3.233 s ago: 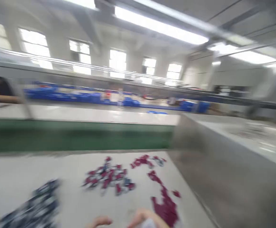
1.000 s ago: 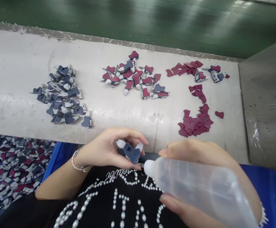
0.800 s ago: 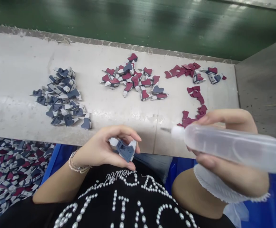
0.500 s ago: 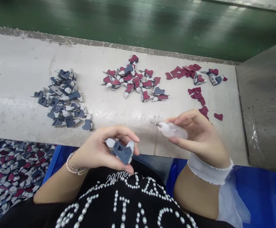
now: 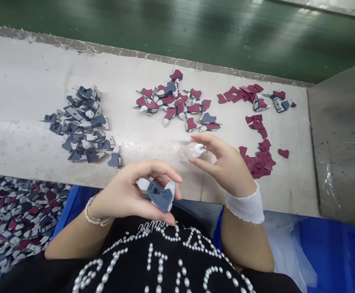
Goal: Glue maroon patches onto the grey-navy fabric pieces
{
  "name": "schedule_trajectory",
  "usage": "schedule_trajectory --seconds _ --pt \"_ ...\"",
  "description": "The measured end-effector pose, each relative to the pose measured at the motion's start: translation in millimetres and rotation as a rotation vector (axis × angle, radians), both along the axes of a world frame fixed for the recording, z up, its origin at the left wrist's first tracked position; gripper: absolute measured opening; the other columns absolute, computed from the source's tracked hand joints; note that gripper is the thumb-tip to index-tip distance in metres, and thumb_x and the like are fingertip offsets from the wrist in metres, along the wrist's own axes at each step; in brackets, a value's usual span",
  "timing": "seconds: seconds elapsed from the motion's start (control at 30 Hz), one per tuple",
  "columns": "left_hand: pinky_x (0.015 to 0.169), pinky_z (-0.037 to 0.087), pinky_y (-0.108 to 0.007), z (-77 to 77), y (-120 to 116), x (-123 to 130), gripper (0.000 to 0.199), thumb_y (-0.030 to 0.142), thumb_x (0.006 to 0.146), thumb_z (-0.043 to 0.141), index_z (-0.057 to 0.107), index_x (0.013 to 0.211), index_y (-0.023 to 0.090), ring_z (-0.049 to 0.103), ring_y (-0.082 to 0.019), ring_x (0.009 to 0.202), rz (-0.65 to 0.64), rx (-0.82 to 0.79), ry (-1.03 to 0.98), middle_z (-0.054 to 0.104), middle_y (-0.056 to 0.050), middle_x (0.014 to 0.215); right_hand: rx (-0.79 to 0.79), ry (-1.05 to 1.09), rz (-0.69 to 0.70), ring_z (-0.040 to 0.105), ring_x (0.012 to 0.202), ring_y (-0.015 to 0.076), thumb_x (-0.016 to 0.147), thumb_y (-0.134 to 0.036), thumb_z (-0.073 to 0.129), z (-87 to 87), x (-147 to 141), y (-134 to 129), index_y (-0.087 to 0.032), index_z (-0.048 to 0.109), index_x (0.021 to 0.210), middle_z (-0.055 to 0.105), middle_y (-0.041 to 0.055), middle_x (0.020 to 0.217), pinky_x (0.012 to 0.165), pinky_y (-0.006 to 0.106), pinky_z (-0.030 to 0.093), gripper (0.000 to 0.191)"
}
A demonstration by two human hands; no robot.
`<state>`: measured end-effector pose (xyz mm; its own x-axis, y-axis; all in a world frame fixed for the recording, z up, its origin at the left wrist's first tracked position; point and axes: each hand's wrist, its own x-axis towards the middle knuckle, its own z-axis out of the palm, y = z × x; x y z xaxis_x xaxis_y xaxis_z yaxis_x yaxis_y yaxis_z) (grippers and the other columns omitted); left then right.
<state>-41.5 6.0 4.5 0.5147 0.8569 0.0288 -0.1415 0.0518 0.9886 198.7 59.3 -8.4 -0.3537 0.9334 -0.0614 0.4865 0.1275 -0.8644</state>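
My left hand (image 5: 131, 191) grips a slate-blue moulded piece (image 5: 158, 196) with pale tabs, holding it between thumb and fingers above my lap. To its right, my right hand (image 5: 223, 160) pinches a small translucent plastic squeeze bottle (image 5: 194, 149), which looks blurred. The bottle's nozzle is hard to make out. Both hands are close together over the near edge of a pale work surface (image 5: 27, 81). Beyond them lie a heap of slate-blue pieces (image 5: 82, 126), a heap of maroon-and-white pieces (image 5: 174, 103), and loose maroon cut pieces (image 5: 258, 162).
A green panel (image 5: 177, 36) runs behind the work surface, and a grey metal wall (image 5: 338, 134) stands at its right end. Low on the left, a blue bin (image 5: 73, 201) holds a mass of mixed pieces (image 5: 15, 224). Blue plastic (image 5: 338, 252) lies low on the right.
My right hand has moved left and away from me, carrying the bottle out over the work surface, and the bottle now looks much smaller. My left hand and its piece have barely moved.
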Motion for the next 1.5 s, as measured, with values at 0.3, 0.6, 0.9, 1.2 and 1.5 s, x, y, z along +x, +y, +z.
schedule_trajectory --seconds 0.3,0.6,0.9,1.2,1.5 --pt "0.071 0.058 -0.022 0.9 2 1 0.063 0.002 0.058 0.090 0.064 0.112 0.021 0.072 -0.017 0.083 0.055 0.060 -0.031 0.074 -0.003 0.094 -0.088 -0.631 -0.244 0.062 0.090 0.0306 0.085 -0.051 0.064 -4.8 85 -57 -0.018 0.062 0.121 0.062 0.0130 0.104 0.078 0.046 0.053 0.049" --pt "0.068 0.057 -0.022 0.7 5 10 0.064 0.003 0.059 0.090 0.059 0.112 0.021 0.073 -0.018 0.083 0.013 0.047 -0.068 0.074 -0.004 0.093 -0.040 -0.508 -0.237 0.060 0.073 0.0227 0.090 -0.035 0.056 -17.9 67 -48 -0.019 0.065 0.095 0.059 0.0093 0.094 0.073 0.042 0.053 0.019" --pt "0.075 0.056 -0.023 -7.4 -2 18 0.047 0.010 0.071 0.084 0.048 0.099 0.022 0.071 -0.017 0.091 0.070 0.020 0.106 0.069 -0.003 0.096 -0.073 -0.507 -0.288 0.062 0.070 0.0227 0.085 -0.033 0.065 -15.4 76 -42 -0.016 0.064 0.104 0.065 0.0076 0.083 0.062 0.037 0.053 0.025" --pt "0.075 0.058 -0.027 -24.2 -4 29 0.036 0.024 0.078 0.080 0.049 0.095 0.020 0.068 -0.019 0.094 -0.015 -0.048 0.224 0.067 -0.006 0.099 -0.045 -0.524 -0.280 0.061 0.074 0.0234 0.088 -0.031 0.058 -19.9 85 -41 -0.017 0.068 0.095 0.065 0.0093 0.090 0.066 0.039 0.052 0.019" --pt "0.068 0.060 -0.020 -20.6 -7 35 0.035 0.020 0.080 0.079 0.048 0.096 0.021 0.067 -0.017 0.097 -0.011 -0.181 0.150 0.065 -0.007 0.104 -0.077 -0.482 -0.199 0.060 0.070 0.0220 0.084 -0.026 0.065 -19.3 85 -34 -0.021 0.064 0.078 0.066 0.0052 0.083 0.066 0.037 0.048 0.008"
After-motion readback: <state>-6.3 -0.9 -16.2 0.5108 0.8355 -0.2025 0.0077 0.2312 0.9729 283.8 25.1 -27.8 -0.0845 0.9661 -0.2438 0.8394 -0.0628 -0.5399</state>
